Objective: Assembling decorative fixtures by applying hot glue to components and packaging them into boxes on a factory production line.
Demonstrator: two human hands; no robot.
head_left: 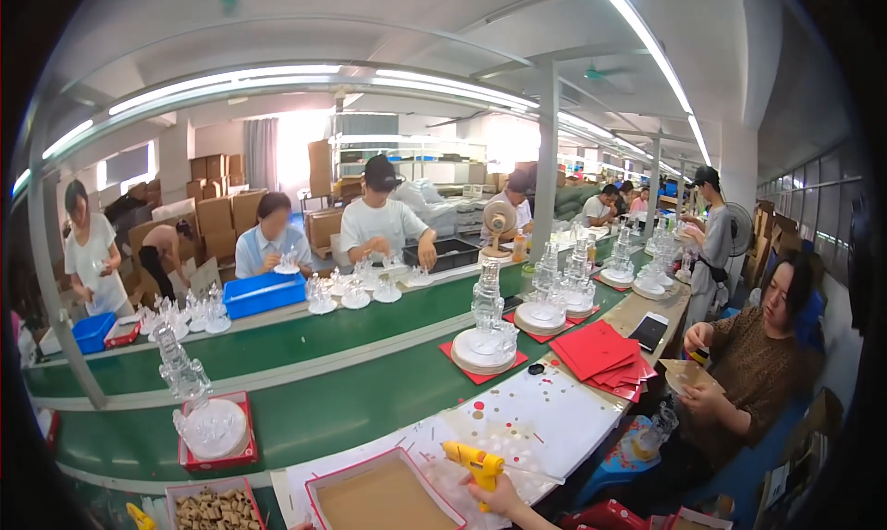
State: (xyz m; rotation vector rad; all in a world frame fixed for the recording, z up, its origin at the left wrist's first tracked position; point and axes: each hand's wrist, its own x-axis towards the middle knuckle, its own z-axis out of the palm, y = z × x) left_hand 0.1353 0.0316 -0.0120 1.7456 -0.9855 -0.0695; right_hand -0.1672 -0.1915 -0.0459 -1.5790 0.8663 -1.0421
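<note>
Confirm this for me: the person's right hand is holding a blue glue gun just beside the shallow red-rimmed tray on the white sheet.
Not quite: the glue gun is yellow, not blue. The head view shows the right hand holding it just beside the shallow red-rimmed tray on the white sheet.

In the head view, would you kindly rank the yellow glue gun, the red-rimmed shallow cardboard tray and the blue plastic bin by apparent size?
1. Red-rimmed shallow cardboard tray, though it lies nearest the camera.
2. Blue plastic bin, farther off, so possibly as big in reality.
3. Yellow glue gun, held in the right hand.
</note>
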